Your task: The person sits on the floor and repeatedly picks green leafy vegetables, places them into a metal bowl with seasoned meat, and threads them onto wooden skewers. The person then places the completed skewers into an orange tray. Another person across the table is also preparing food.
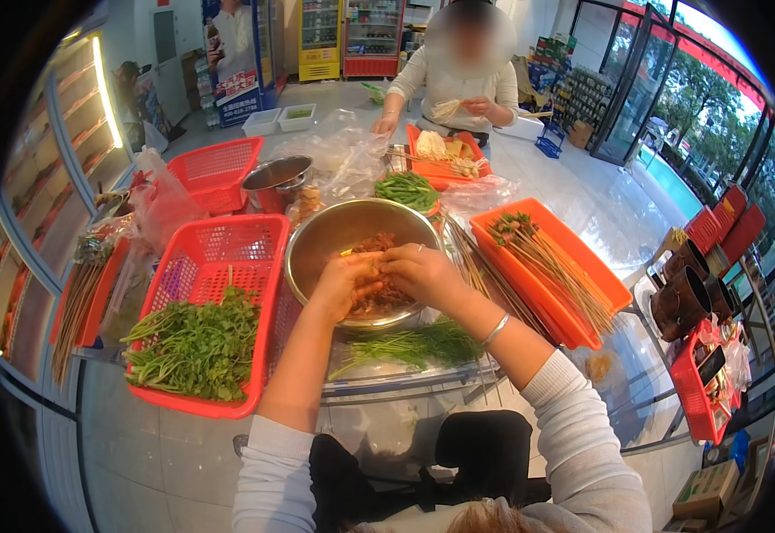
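Observation:
Both my hands meet above a steel mixing bowl (314,233) that holds pieces of dark red marinated meat (380,300). My left hand (350,280) has its fingers curled, with a small green and yellow bit near the fingertips. My right hand (424,270) reaches in from the right, its fingertips touching those of the left; what lies between them is too small to tell. Just below the bowl lies a bunch of thin green herb stalks (414,346). Cilantro (194,346) fills the near part of a red plastic basket (271,300) to the left. On the right, an orange tray (587,266) holds skewers (554,273) with meat and greens at their tips.
Loose skewers (470,256) lie between bowl and orange tray. Behind the bowl stand a plate of green vegetables (406,191), a steel pot (277,174) and plastic bags (340,153). Across the table a person (454,86) holds pale strands beside an orange tray (437,174).

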